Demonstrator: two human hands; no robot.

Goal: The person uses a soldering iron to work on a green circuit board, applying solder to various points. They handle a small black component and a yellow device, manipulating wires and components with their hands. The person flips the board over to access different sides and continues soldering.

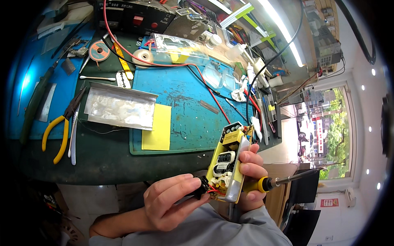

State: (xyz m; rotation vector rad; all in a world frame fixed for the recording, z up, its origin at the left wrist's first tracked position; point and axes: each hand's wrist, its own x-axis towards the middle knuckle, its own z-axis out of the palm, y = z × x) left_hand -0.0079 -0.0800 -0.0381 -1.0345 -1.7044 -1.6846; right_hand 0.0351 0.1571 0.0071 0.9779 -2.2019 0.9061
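Just past the bench's front edge, my right hand (253,164) grips a power supply circuit board (226,176) tilted upward. It carries a yellow transformer, black capacitors and a grey metal heat sink along its right side. The same hand also keeps a screwdriver (266,184) with a yellow and black handle against its palm, the shaft pointing right. My left hand (168,201) pinches a small black socket (202,187) at the board's near end. Red wires run between socket and board. Fingertips cover part of the socket.
On the bench lie an open metal case (120,107), a yellow paper sheet (161,133) and yellow-handled pliers (65,123). A blue mat (180,102) sits beneath red and black cables. Solder spool (99,51), cotton swab and blade lie behind; tools crowd the right edge.
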